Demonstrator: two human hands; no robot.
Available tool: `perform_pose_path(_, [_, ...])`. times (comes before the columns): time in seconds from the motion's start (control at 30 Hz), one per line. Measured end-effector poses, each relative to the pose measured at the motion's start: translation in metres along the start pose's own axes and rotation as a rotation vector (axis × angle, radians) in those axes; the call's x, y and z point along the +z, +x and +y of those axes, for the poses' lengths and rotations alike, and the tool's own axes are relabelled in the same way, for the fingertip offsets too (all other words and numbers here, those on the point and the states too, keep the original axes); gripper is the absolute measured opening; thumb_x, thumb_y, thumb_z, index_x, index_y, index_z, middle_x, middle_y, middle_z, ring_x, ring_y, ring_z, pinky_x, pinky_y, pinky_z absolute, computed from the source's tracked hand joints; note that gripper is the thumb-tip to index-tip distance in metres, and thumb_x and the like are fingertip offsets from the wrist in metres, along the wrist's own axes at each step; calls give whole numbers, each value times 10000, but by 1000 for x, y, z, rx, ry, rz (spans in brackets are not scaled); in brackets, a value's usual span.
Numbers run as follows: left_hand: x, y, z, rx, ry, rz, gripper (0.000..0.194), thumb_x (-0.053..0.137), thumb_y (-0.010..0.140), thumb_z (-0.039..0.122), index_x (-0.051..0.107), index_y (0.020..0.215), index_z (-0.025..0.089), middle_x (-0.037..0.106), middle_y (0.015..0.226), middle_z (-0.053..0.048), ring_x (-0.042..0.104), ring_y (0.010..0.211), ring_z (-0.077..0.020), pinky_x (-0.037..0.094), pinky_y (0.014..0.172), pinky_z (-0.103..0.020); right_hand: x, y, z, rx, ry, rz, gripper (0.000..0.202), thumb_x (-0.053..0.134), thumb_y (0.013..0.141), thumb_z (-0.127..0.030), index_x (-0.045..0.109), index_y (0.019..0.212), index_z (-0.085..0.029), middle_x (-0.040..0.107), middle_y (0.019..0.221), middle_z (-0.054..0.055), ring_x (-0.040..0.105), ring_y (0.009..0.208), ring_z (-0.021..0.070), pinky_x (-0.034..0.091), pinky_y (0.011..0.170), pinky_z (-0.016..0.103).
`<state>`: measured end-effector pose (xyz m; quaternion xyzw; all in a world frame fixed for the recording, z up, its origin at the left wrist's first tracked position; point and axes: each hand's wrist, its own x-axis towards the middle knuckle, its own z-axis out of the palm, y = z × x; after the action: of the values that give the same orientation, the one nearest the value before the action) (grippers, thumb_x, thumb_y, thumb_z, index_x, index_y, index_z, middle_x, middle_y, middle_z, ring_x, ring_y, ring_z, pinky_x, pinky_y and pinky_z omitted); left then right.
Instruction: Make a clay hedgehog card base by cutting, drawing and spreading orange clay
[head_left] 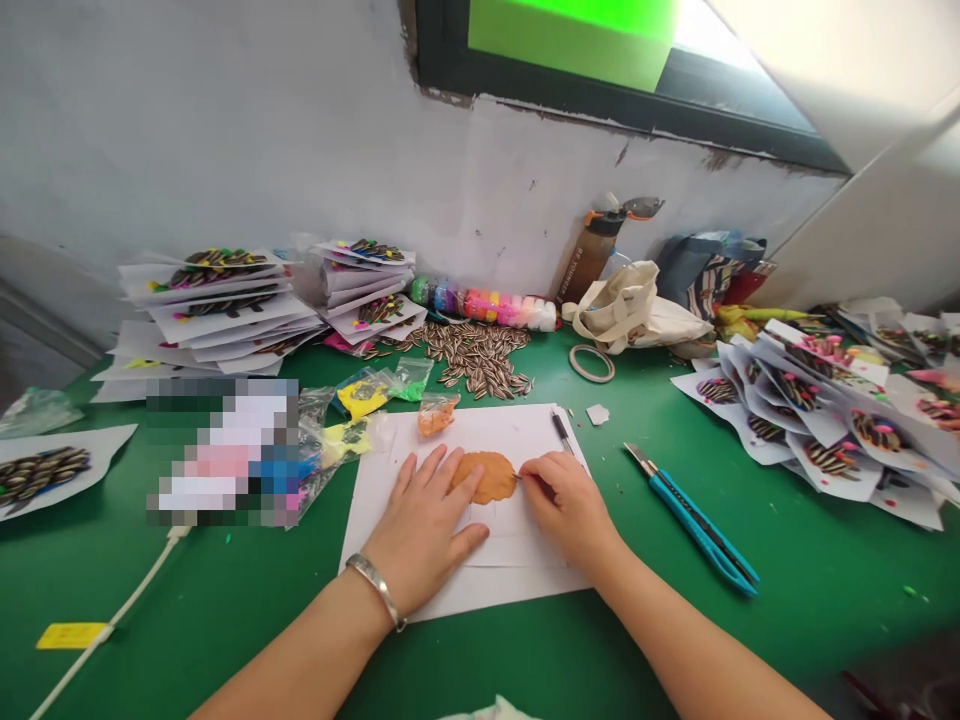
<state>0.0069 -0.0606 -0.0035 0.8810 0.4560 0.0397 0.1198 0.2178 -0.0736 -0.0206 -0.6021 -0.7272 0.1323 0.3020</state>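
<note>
A flat orange-brown clay oval (491,478) lies on white paper (450,592) on the green table. My left hand (431,515) rests spread on the paper, its fingertips over the clay's left part. At the clay's right edge my right hand (566,505) pinches a small, dark-striped piece that looks like a sunflower seed. Loose striped seeds (480,355) are heaped behind the paper. A bag of orange clay (437,415) lies at the paper's back edge, and a black pen (561,428) sits at its back right corner.
Right of the paper lies a blue cutter (697,520), with a tape roll (591,363) behind. Paper stacks with seed pieces stand at left (217,320) and right (817,410). A white cable (139,590) crosses the left side.
</note>
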Motion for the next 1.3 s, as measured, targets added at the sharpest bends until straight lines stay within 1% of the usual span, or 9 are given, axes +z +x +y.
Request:
perform_pose_path(0.17, [1, 0, -1, 0, -11, 34, 533, 470, 872, 452, 408, 1370, 273, 337, 1473, -91, 235, 1361, -311, 158, 1095, -532, -1, 0, 1, -3, 28, -3, 169, 455, 877, -159, 610, 836, -213, 592, 774, 36, 516, 787, 188, 402, 716, 309])
perform_pose_path(0.37, [2, 0, -3, 4, 1, 24, 532, 465, 870, 453, 415, 1367, 269, 339, 1471, -96, 236, 1362, -315, 163, 1090, -543, -2, 1, 0, -9, 35, 1, 181, 446, 885, -153, 614, 845, -207, 591, 775, 36, 516, 784, 183, 402, 710, 303])
perform_pose_path(0.53, [4, 1, -2, -1, -4, 44, 529, 481, 864, 436, 421, 1363, 270, 354, 1463, -91, 237, 1361, -314, 163, 1090, -543, -1, 2, 2, -48, -26, -5, 189, 452, 876, -140, 624, 836, -209, 597, 773, 37, 517, 776, 179, 397, 703, 293])
perform_pose_path(0.73, [3, 3, 3, -7, 8, -2, 546, 452, 872, 458, 414, 1369, 234, 336, 1470, -106, 222, 1360, -331, 148, 1085, -565, 1, 0, 8, -103, -107, -40, 203, 455, 868, -125, 636, 850, -216, 596, 818, 45, 508, 807, 181, 385, 734, 296])
perform_pose_path(0.8, [2, 4, 3, -6, 9, -7, 548, 445, 875, 471, 416, 1367, 232, 334, 1471, -106, 224, 1359, -330, 144, 1086, -563, 1, 1, 10, -95, -86, -47, 198, 454, 864, -121, 630, 853, -214, 590, 816, 43, 506, 806, 182, 388, 729, 293])
perform_pose_path(0.93, [0, 4, 4, -12, 5, -14, 546, 444, 875, 475, 416, 1364, 234, 334, 1471, -102, 212, 1363, -327, 146, 1087, -560, 1, 2, 11, -54, -34, -19, 189, 444, 874, -139, 618, 847, -208, 574, 791, 34, 505, 786, 176, 398, 709, 283])
perform_pose_path(1.1, [-1, 3, 5, -16, 6, -24, 544, 457, 872, 461, 419, 1363, 232, 337, 1468, -111, 225, 1357, -336, 161, 1079, -571, 0, 2, 10, -100, -91, -50, 219, 434, 868, -107, 627, 842, -209, 576, 825, 44, 498, 814, 179, 394, 733, 291])
perform_pose_path(1.2, [0, 3, 4, -12, 11, -18, 542, 449, 874, 466, 422, 1360, 230, 332, 1471, -111, 213, 1362, -331, 155, 1082, -569, -1, 3, 12, -92, -67, -73, 214, 435, 867, -104, 622, 837, -205, 571, 817, 40, 497, 802, 174, 397, 717, 283])
perform_pose_path(1.3, [1, 4, 4, -9, 18, -21, 546, 435, 878, 467, 411, 1367, 226, 325, 1474, -112, 201, 1368, -325, 143, 1088, -564, -1, 4, 13, -86, -43, -66, 200, 442, 873, -121, 623, 862, -205, 574, 824, 39, 501, 797, 171, 402, 717, 283])
